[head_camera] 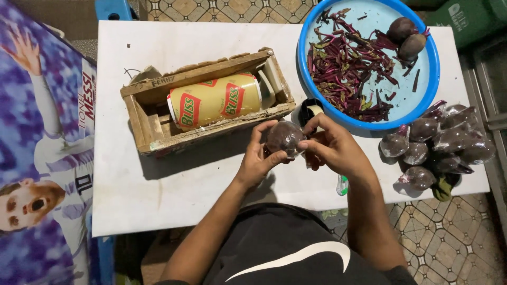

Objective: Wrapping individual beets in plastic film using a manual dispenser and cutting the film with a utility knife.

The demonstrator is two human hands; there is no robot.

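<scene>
White table (158, 200), mid-front edge: left hand (257, 161) and right hand (332, 148) both clasp a plastic-wrapped beetroot (284, 138), more wrapped ones (438, 142) piled at the right edge.

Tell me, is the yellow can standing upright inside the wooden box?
No, the yellow can lies on its side in the wooden box.

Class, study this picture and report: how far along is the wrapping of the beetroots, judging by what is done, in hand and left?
Done: a pile of wrapped beetroots lies on the white table. In hand: the left hand and right hand hold one beetroot in clear film. Left: two bare beetroots sit among trimmings in the blue basin.
</scene>
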